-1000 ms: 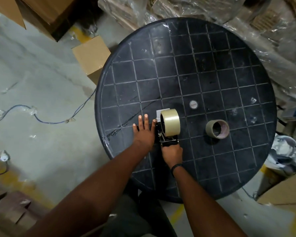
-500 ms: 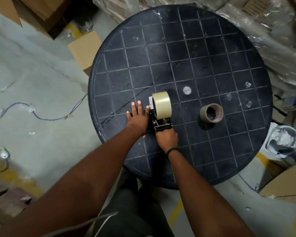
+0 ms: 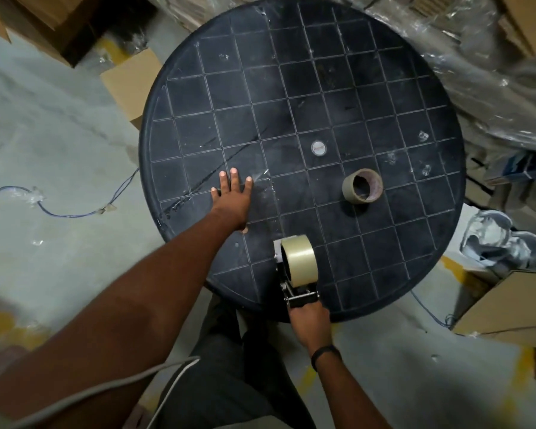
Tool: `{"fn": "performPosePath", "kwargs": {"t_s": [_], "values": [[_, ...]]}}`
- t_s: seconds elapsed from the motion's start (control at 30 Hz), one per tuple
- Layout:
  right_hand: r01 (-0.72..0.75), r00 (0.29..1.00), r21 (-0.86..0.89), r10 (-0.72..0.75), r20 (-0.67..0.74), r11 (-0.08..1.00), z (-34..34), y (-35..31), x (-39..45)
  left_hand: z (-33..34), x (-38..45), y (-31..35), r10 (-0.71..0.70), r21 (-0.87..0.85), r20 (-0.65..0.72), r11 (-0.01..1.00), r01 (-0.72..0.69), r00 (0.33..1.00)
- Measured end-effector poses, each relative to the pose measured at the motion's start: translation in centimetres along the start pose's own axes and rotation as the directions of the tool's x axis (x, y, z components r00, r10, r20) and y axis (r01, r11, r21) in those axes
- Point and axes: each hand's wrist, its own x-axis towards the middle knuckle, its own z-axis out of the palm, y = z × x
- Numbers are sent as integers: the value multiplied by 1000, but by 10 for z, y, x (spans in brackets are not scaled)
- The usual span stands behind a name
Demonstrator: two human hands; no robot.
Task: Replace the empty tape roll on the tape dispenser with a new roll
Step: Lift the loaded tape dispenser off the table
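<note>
Clear tape (faint) drawn toward us: our right hand grips the dispenser, left hand splayed flat; new roll feeds.

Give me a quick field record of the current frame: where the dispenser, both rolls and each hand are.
surface: round black grid table
tape dispenser: at the near table edge, new tape roll mounted on it
right hand: closed around the dispenser's handle
left hand: flat on the table, fingers spread, apart from the dispenser
empty tape roll: brown core lying alone on the table, right of the left hand, untouched
tape strip: a clear strip seems to lie by the left hand; hard to tell
</note>
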Motion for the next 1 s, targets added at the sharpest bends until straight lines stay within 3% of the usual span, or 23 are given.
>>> {"fn": "performPosePath", "kwargs": {"t_s": [0.07,0.1,0.23,0.33,0.43,0.5,0.53,0.63,0.8,0.83,0.97,1.0], "values": [[161,985,-51,-164,-57,986,9,41,-23,1,-1,0,-2,-8,-8,1000,2,1000],[103,993,-24,-101,68,994,15,58,-34,2,-1,0,-2,-7,-15,1000,1,1000],[320,935,-282,-350,-62,904,38,114,-60,2,-1,0,-8,-1,-44,1000,8,999],[311,949,-133,-314,2,941,46,121,-61,1,-3,0,-8,4,-55,1000,8,998],[129,989,203,-140,42,971,52,131,-55,2,-5,3,-15,12,-74,1000,16,997],[35,998,317,-14,-68,948,69,145,-51,0,-6,3,-9,29,-78,1000,11,997],[21,999,355,-5,-43,935,75,150,-49,0,-7,4,-10,28,-83,1000,12,997],[41,998,370,-24,-51,928,77,151,-50,-2,-10,5,-5,21,-77,1000,7,997],[91,995,210,-82,-53,973,68,141,-56,-1,-12,6,-2,32,-79,999,5,997],[129,987,223,-103,-126,966,66,140,-58,-1,-13,6,-5,33,-79,999,8,997],[36,997,424,-61,45,905,71,146,-54,-1,-12,6,5,44,-80,999,-1,997],[61,998,440,-56,-25,896,71,153,-51,-1,-12,5,9,47,-85,999,-5,996]]}}
